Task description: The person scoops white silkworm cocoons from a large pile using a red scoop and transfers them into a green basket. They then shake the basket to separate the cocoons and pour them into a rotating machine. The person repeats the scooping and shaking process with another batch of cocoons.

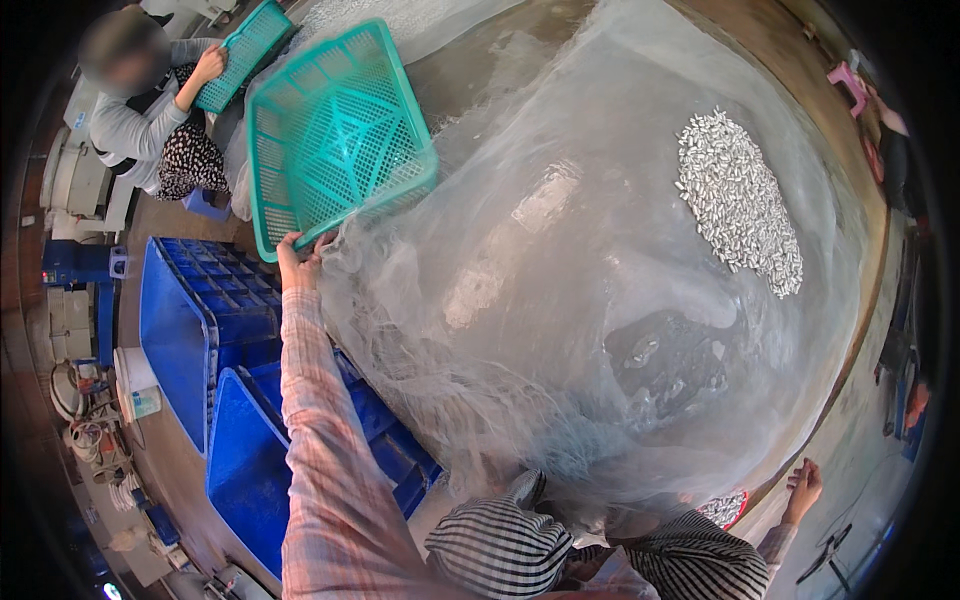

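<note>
My left hand (300,262), arm stretched forward, is closed on the near rim of a green plastic basket (262,190). The basket is tilted, its slatted inside facing me, and no pieces show in it. Beside it spreads a wide sheet of fine translucent netting (480,230). On the netting's right part lies a heap of small silvery metal pieces (740,200). My right hand (803,488) hangs low at the right, fingers loosely bent and apart, with nothing visible in it. Near it, a red-rimmed container (738,512) of similar silvery pieces is partly hidden by my striped-clad knee.
Two blue plastic crates (175,335) stand left of my arm. At the upper left, another person (160,140) sits holding a second green basket (250,55). Machines (80,280) line the left side. A pink stool (848,88) stands at the far right.
</note>
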